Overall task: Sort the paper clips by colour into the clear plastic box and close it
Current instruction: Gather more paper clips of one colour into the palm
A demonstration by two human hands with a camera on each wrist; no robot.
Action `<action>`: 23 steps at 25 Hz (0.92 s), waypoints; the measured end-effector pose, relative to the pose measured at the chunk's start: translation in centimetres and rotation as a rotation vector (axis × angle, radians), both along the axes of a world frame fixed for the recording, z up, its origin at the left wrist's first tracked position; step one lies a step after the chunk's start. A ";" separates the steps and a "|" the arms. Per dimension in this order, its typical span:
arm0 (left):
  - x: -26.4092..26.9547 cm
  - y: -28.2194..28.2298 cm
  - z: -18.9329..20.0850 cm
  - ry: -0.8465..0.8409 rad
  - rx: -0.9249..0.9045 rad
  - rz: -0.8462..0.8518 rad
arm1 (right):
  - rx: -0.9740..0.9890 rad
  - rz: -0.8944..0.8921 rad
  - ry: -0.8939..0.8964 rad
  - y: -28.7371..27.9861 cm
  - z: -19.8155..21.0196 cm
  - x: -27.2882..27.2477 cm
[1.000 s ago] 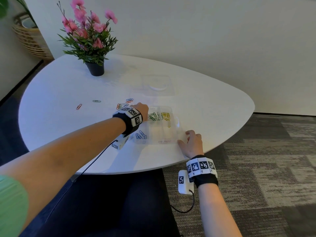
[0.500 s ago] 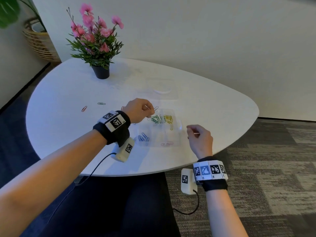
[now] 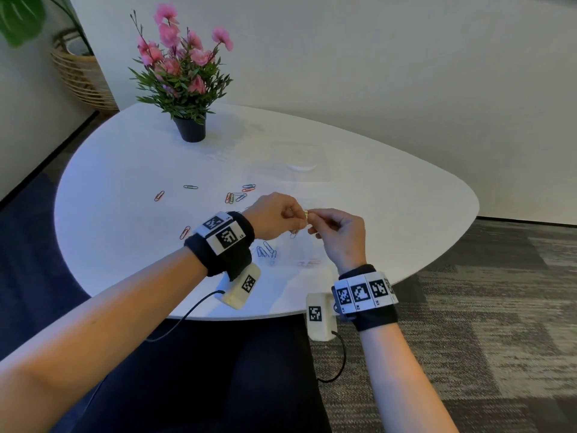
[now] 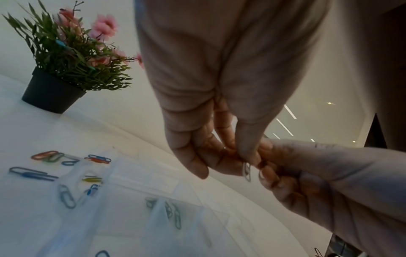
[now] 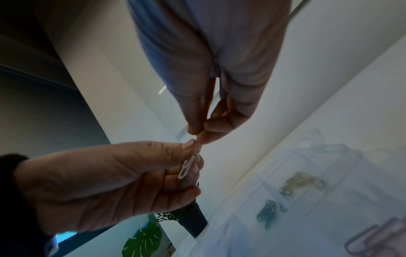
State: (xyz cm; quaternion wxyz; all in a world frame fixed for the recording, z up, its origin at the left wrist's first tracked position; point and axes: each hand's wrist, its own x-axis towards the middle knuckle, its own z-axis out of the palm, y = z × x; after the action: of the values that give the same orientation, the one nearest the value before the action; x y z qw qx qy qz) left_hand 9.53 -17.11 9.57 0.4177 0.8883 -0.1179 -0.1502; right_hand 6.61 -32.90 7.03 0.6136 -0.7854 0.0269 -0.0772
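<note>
L hand (image 3: pixel 274 215) and R hand (image 3: pixel 338 234) have come together above the clear plastic box (image 3: pixel 290 256); a sec ago they were apart, R at the box's near edge. Both now pinch a pale paper clip (image 5: pixel 189 164), prob. separating linked clips. Loose clips (image 3: pixel 237 195) lie beyond the box, unsorted. Wristband markers only; no legible txt.

A plain, evenly lit corner, as I see it from the headcam.

I'm looking at a rounded white bench (image 3: pixel 390 195) against a bare cream wall (image 3: pixel 374 73). A potted plant with pink flowers (image 3: pixel 184 76) stands at its far left. Beyond that sits a wicker basket (image 3: pixel 79 78) with a green leaf above it. The floor is grey patterned carpet (image 3: pixel 499 307).
</note>
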 end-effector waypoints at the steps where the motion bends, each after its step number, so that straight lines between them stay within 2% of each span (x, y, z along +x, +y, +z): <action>1: 0.0 0.1 -0.1 0.009 -0.046 0.039 | 0.044 -0.030 0.027 -0.2 -0.2 0.0; 6: 0.2 0.0 -0.6 -0.045 -0.206 0.145 | 0.289 -0.036 0.251 0.1 -0.2 -0.4; 9: -0.1 -0.3 -0.5 -0.030 -0.224 0.166 | 0.370 0.007 0.298 0.5 -0.2 -0.6; 19: -1.4 0.6 -1.0 0.105 -0.353 0.217 | 0.214 0.074 0.363 0.4 -0.6 -0.7; 23: -1.3 1.8 -1.6 0.090 -0.275 0.255 | 0.098 0.008 0.343 -0.5 -0.9 -0.4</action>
State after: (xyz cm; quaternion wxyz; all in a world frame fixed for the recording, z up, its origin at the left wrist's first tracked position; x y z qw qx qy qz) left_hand 8.27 -15.28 7.93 0.5558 0.8229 -0.0050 -0.1183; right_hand 6.21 -33.39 6.16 0.6377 -0.7564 0.1318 0.0618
